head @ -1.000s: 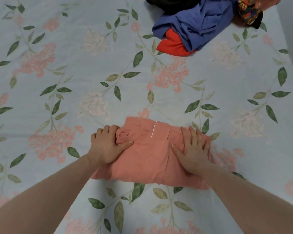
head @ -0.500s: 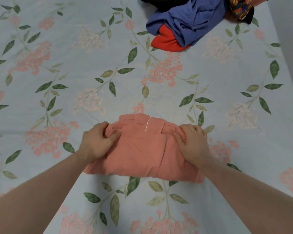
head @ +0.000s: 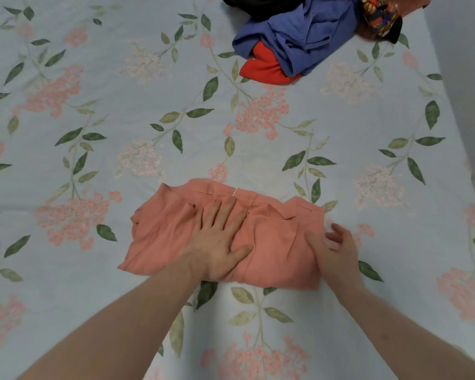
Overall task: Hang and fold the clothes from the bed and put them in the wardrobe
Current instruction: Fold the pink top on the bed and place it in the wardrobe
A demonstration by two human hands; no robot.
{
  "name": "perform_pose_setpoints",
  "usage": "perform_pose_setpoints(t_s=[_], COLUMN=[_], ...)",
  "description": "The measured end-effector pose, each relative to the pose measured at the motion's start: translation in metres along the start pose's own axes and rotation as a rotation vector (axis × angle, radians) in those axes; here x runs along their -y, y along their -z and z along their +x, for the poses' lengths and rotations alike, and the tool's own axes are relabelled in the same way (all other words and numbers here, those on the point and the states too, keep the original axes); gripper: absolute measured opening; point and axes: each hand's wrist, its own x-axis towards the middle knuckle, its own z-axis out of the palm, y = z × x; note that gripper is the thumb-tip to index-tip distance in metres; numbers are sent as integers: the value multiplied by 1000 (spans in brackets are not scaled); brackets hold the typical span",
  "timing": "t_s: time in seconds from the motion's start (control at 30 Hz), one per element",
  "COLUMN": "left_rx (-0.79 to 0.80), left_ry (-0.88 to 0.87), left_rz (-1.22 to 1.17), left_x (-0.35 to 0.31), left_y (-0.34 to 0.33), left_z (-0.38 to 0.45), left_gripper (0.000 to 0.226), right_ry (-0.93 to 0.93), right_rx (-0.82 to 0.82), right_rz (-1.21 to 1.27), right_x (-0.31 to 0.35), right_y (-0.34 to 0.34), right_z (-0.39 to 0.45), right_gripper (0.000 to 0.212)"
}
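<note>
From the head view, one folded salmon garment [head: 272, 242] lies on the near middle of the floral bed sheet [head: 121, 105], long axis left to right, waistband facing far. The left hand [head: 220, 242] presses it flat, fingers straight; the right hand [head: 337, 253] pinches its right edge. One pile of clothes [head: 307, 37] sits far right.

Soft, even light fills the head view, bright enough that the pale floral bedsheet [head: 93, 165] reads clearly with no glare or blown-out patches. Shadows are faint: a thin dark edge lies under the near hem of the folded salmon garment [head: 159, 237], and a weak shade sits beneath the forearms. The right hand [head: 337, 253] is slightly smeared by motion blur, while the left hand [head: 220, 242] is sharper. Wide-angle distortion bends the bed's right edge into a curve. Fine detail looks soft and compressed, most of all on the clothes pile [head: 307, 37] at the top.
</note>
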Motion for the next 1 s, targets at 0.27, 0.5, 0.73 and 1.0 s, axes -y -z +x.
perform_pose_setpoints(t_s=[0.27,0.5,0.73,1.0], left_rx=[1,-362,-42,-21], left_ry=[33,160,283,42], left_rz=[-35,-95,-182,-491], left_x=[-13,10,47,6], left_y=[-2,15,39,35], left_z=[1,-13,-26,-44], left_gripper=[86,73,80,55], right_ry=[-73,-17,5,-34], right_rx=[266,244,240,353], right_rz=[55,79,114,168], right_x=[24,21,23,47], right_y=[-3,-9,-16,-6], right_z=[3,-14,-19,-39], right_gripper=[93,118,92,76])
